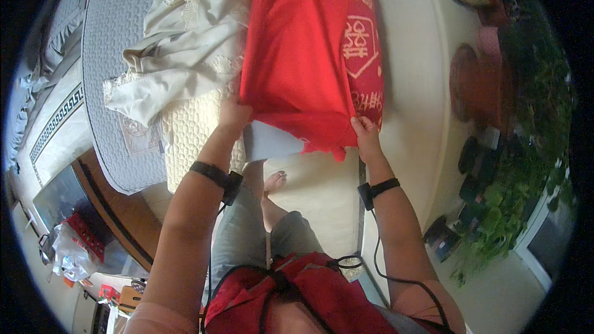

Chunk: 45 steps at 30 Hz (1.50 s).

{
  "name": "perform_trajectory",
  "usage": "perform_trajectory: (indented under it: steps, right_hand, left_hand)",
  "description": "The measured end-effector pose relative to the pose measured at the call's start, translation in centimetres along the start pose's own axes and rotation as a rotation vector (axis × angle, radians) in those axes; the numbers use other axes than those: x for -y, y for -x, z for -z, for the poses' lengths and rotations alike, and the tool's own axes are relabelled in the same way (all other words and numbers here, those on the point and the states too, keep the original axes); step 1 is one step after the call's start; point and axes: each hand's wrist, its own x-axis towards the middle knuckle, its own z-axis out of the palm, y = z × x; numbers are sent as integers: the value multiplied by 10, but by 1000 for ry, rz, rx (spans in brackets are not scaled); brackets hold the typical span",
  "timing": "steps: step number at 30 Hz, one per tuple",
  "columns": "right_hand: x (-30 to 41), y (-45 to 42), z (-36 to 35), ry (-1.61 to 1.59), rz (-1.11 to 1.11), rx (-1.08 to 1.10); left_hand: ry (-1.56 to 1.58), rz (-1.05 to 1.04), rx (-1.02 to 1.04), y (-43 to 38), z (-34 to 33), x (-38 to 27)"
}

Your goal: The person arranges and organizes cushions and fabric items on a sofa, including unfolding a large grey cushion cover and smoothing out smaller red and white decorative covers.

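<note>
A bright red cloth hangs spread before me, its surface softly creased. My left hand grips its left edge near the lower corner. At the lower right corner, my right hand pinches the edge between thumb and fingers. The cloth's lower edge droops between my hands, over a pale grey-white surface. Behind its right side lies a darker red patterned textile with light characters and motifs. To the left, a crumpled cream cloth with lace trim lies on a quilted cream pad.
A grey quilted mattress or pad extends on the left. Below it stands a dark-topped table with a plastic bag. Potted plants and a brown pot line the right side, beyond a pale ledge. Black cables run from my wrist straps.
</note>
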Motion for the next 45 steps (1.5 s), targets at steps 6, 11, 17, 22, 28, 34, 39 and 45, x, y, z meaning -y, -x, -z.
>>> perform_trajectory:
  steps: [6,11,17,22,28,34,39,45]
  right_hand:
    - [3,38,39,113,191,-294]
    - [-7,48,58,-72,193,-200]
    - [-63,36,48,391,79,44]
    - [-86,1,34,337,37,30]
    - [-65,4,15,478,-78,106]
    - [-41,46,29,-184,136,27]
    - [-52,59,29,113,128,155]
    - [-35,65,47,-357,-140,152]
  left_hand:
    - [402,121,113,26,26,23]
    - [349,115,100,47,9,32]
    - [21,218,68,68,-18,27]
    - [-106,237,115,46,-16,57]
    - [340,365,58,51,4,63]
    - [634,454,129,62,-1,41]
    - [349,403,149,64,-10,48]
    - [-157,-54,314,73,-9,72]
